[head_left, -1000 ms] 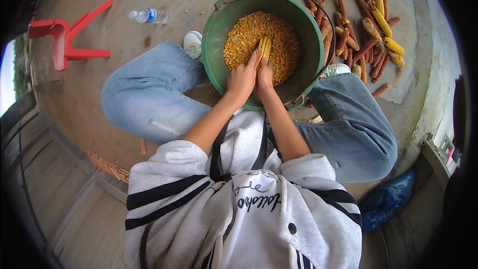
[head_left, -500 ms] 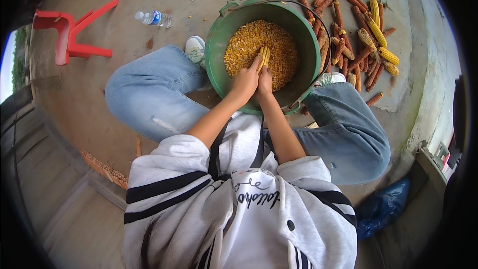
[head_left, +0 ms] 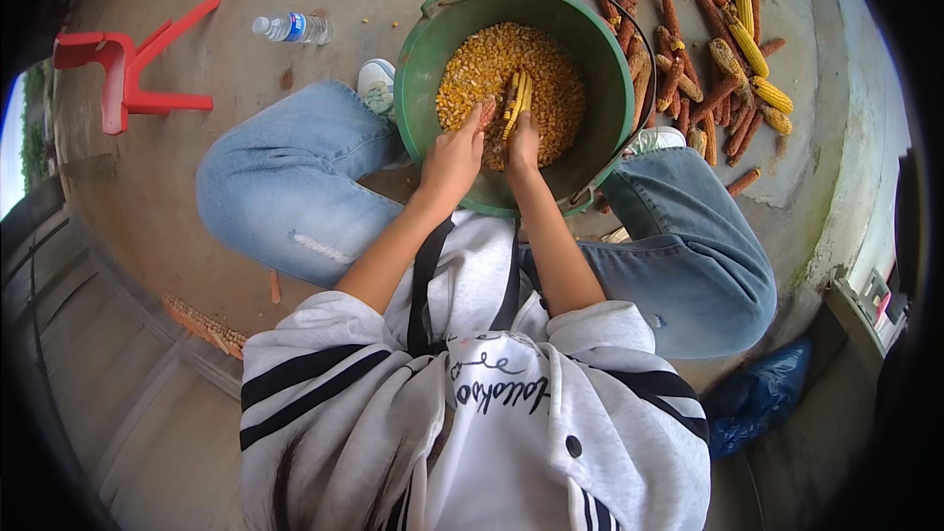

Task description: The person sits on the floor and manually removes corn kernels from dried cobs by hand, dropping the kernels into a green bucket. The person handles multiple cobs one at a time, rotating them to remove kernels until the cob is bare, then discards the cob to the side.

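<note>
Gripping a partly shelled corn cob (head_left: 515, 103) together, the left hand (head_left: 450, 159) and right hand (head_left: 522, 146) hold it over the green bucket (head_left: 600, 88), which is full of loose kernels (head_left: 492, 54). Bare and yellow cobs (head_left: 723, 49) lie right of the bucket; a water bottle (head_left: 292, 29) and red stool (head_left: 128, 69) lie left.

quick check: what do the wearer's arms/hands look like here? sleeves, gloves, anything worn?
Both forearms are bare; the left hand and right hand have no gloves, and no rings, watch or bands show. Sleeves of a white hooded top with black stripes are pushed up near the elbows. No markings are visible on the fingers.
</note>
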Demonstrator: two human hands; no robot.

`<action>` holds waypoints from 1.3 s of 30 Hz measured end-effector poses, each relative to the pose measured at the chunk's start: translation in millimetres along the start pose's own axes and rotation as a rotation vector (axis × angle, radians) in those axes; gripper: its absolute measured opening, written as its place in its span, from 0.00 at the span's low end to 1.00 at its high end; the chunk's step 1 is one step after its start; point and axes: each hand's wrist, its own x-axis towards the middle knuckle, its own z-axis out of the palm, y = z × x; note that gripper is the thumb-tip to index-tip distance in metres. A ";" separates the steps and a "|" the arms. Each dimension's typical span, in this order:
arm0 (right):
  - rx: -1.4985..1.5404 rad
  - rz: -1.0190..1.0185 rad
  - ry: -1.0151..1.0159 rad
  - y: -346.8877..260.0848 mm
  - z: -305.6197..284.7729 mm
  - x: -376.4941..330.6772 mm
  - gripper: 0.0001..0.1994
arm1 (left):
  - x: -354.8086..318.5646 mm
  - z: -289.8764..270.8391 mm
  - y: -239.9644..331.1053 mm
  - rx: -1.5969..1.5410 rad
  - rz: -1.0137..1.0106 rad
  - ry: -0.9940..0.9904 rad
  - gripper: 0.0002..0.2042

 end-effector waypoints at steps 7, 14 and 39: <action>-0.146 -0.097 0.000 -6.8 1.7 -6.8 0.25 | -7.5 22.7 -2.5 -0.096 -0.001 -0.087 0.21; -0.082 -0.131 -0.006 -0.7 6.0 1.0 0.24 | 5.7 37.4 -7.8 -0.124 -0.024 -0.042 0.22; -0.263 -0.187 -0.003 -14.3 9.4 -20.7 0.23 | 47.4 51.1 -22.4 -0.005 0.036 -0.031 0.21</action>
